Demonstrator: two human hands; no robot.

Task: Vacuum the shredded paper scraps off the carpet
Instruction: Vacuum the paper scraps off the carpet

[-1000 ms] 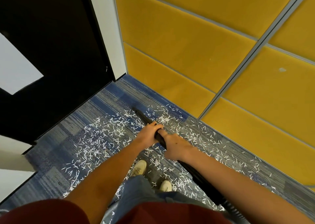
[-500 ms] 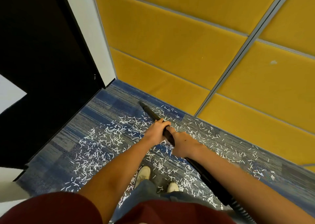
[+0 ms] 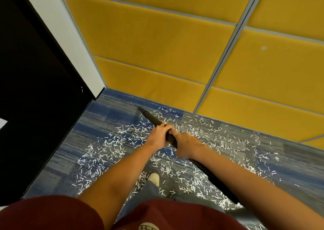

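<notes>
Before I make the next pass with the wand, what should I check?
1. Left hand grips wand: ok.
2. Right hand grips wand behind it: ok.
3. Tip clear of wall: ok.
4. Tip touching carpet: cannot tell.
5. Scraps cleared: not ok, many lie on both sides of the wand and round the shoe.
6. Suction on: cannot tell.

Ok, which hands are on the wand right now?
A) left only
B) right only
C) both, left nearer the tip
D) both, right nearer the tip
C: the left hand and the right hand both grip the wand, and the left one sits closer to its tip.
</notes>
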